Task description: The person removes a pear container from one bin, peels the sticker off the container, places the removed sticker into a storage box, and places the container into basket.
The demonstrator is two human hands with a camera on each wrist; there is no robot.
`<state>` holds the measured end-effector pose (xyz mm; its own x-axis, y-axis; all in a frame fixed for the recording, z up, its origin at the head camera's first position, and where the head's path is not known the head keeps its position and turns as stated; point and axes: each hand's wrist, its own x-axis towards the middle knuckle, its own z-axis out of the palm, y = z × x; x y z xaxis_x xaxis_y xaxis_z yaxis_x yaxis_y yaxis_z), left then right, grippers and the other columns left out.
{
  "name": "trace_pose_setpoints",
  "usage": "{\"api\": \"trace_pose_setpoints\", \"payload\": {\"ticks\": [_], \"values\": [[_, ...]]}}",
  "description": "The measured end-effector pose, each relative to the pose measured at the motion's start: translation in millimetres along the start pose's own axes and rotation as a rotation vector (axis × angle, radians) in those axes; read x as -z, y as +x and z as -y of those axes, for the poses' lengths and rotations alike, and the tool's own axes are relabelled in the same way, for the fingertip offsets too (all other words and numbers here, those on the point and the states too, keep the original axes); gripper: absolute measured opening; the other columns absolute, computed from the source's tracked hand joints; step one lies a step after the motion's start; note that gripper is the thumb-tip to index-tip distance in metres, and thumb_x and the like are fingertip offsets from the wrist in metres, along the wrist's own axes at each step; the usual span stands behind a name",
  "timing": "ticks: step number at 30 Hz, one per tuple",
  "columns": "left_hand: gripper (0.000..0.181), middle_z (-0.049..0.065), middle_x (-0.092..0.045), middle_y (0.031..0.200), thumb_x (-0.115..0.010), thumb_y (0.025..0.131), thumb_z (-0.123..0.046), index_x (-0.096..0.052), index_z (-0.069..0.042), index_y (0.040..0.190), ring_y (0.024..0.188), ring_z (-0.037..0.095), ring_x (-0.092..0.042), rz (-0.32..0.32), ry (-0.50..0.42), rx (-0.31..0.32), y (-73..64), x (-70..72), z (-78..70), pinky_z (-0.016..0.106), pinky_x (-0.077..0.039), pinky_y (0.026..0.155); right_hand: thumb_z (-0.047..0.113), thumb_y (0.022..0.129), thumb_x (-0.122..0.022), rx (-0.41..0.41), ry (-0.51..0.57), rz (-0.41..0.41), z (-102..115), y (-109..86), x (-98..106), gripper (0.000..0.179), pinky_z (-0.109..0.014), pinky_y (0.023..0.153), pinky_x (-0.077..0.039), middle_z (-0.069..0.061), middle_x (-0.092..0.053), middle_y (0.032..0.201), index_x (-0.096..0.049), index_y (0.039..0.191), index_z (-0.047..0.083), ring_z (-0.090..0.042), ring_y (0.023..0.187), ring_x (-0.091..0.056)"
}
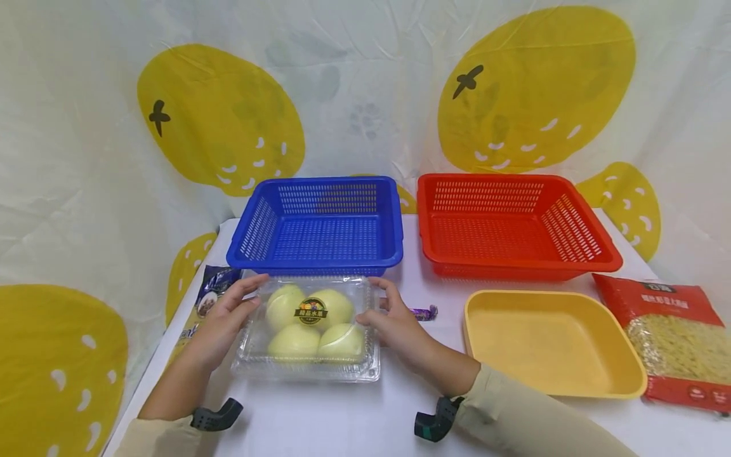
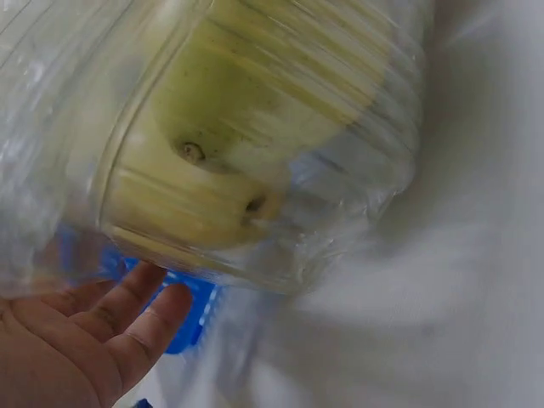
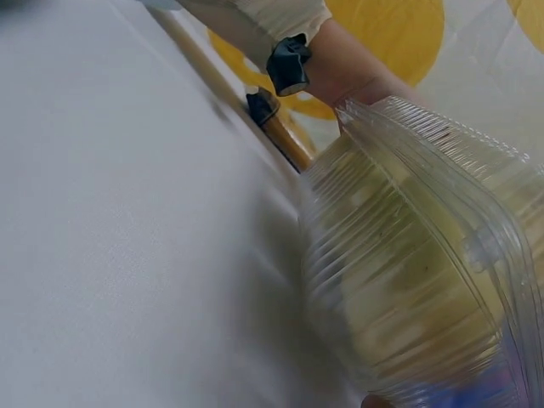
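Observation:
A clear plastic fruit box [image 1: 305, 374] with a round label on its lid holds several pale yellow-green fruits [image 1: 294, 343]. My left hand [image 1: 221, 327] grips its left side, thumb in front and fingers toward the far corner. From the other side my right hand [image 1: 404, 330] holds it, thumb on the near part of the lid's edge. Seen from the left wrist, the fruit box [image 2: 289, 246] fills the upper part, with fingers [image 2: 140, 340] along its wall. The right wrist view shows the ribbed wall of the fruit box [image 3: 340, 255]; most of the right hand is out of sight there.
Behind the box stand a blue basket [image 1: 328, 263] and a red basket [image 1: 514, 266]. To the right are a yellow tray [image 1: 542, 343] and a red noodle packet [image 1: 674, 343]. A small purple-wrapped item [image 1: 425, 313] lies past the right hand; a blue-and-gold packet [image 1: 208, 298] lies partly behind the left.

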<state>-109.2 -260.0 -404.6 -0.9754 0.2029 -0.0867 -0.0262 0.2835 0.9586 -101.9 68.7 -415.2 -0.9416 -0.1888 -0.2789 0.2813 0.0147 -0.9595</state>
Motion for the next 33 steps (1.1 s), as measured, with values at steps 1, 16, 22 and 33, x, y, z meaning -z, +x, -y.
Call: {"api": "trace_pose_setpoints", "payload": {"ticks": [1,16,22,33], "values": [[0.049,0.014,-0.029,0.173,-0.047,0.116,-0.021,-0.040,-0.008,0.163,0.154,0.042,-0.027,0.002,0.002,-0.004,0.9,1.3,1.9,0.079,-0.023,0.116,0.011,0.087,-0.071,-0.004,-0.002,0.003,-1,1.1,-1,0.078,-0.048,0.086,-0.057,-0.028,-0.051,0.141,-0.040,0.158,0.019,-0.037,0.119,-0.058],[0.054,0.014,-0.027,0.173,-0.049,0.116,-0.028,-0.037,-0.009,0.165,0.159,0.044,-0.020,0.027,0.070,-0.038,10.8,18.6,20.1,0.075,-0.022,0.121,0.019,0.093,-0.074,-0.039,-0.026,0.059,-8,23.1,-5,0.082,-0.059,0.097,-0.058,-0.027,-0.048,0.155,-0.035,0.165,0.021,-0.042,0.134,-0.056],[0.053,0.017,-0.027,0.173,-0.048,0.116,-0.028,-0.037,-0.014,0.166,0.158,0.048,-0.021,0.032,0.099,-0.022,8.5,19.1,18.7,0.075,-0.023,0.121,0.025,0.096,-0.076,-0.053,-0.069,0.087,-6,23.5,0,0.081,-0.065,0.095,-0.058,-0.026,-0.044,0.159,-0.036,0.166,0.023,-0.047,0.139,-0.050],[0.055,0.022,-0.024,0.173,-0.047,0.116,-0.029,-0.032,-0.013,0.167,0.158,0.052,-0.017,0.046,0.111,-0.031,8.1,17.5,19.8,0.079,-0.019,0.119,0.038,0.094,-0.081,0.042,-0.413,0.022,7,15.0,6,0.082,-0.053,0.090,-0.060,-0.017,-0.052,0.158,-0.043,0.165,0.022,-0.040,0.126,-0.061]]}}
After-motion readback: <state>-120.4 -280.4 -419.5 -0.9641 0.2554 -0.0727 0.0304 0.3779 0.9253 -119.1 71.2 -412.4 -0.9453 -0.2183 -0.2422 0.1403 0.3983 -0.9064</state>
